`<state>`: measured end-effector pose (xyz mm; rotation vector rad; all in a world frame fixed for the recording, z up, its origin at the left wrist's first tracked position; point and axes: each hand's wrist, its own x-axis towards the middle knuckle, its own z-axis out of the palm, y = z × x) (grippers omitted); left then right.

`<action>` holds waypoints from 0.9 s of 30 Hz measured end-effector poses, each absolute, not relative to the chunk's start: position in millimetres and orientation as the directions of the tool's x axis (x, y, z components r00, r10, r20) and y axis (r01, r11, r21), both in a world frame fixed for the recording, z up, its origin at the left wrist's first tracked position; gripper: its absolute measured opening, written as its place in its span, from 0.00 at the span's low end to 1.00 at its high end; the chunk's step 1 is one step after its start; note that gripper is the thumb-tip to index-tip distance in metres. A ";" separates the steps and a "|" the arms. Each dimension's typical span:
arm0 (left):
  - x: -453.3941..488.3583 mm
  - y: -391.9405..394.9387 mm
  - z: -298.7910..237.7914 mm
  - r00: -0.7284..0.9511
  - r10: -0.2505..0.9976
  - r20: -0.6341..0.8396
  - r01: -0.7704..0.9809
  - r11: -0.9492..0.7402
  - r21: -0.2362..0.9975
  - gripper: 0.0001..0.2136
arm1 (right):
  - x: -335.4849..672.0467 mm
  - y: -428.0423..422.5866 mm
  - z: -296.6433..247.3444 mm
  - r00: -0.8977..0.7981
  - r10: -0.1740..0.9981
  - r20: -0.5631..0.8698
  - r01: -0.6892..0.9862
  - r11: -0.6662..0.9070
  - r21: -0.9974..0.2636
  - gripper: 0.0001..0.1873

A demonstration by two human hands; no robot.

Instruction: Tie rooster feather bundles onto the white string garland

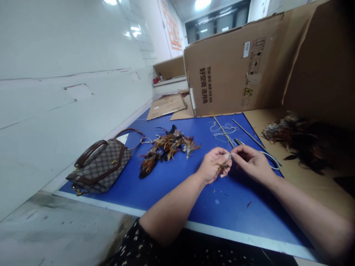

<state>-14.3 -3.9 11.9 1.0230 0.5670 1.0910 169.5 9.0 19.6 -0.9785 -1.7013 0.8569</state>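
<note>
My left hand (215, 166) is closed around a small tuft of brown feathers (222, 168), whose tips stick out below the fingers. Close beside it, my right hand (251, 162) pinches at the top of the tuft with thumb and forefinger; what lies between those fingertips is too small to make out, perhaps thread. Loose pale thread (224, 129) lies in tangles just beyond both hands, near a thin stick (222, 129). Partly hidden by my right hand are scissors (273, 159) with a pale looped handle. A pile of brown, orange and black feathers (169, 145) lies to the left.
A brown patterned handbag (104, 166) stands on the blue table (172, 188) at left. A large cardboard box (227, 74) rises behind, with flat cardboard (166, 106) beside it. More dark feathers (302, 140) lie on cardboard at right. Another thin stick (249, 136) lies near the scissors.
</note>
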 end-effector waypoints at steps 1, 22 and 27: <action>-13.7 -3.6 10.2 0.376 0.921 0.098 -0.441 0.085 0.894 0.23 | 168.6 8.3 19.3 -0.234 0.894 0.383 0.213 0.432 -0.877 0.16; -10.7 -2.0 6.2 0.252 0.964 0.085 -0.397 0.022 0.918 0.26 | 169.0 11.5 25.1 -0.346 0.770 0.535 0.304 0.632 -0.713 0.11; -11.6 -3.2 8.6 0.269 0.962 0.054 -0.388 0.057 0.920 0.27 | 174.8 14.0 25.1 -0.410 0.746 0.525 0.277 0.650 -0.707 0.11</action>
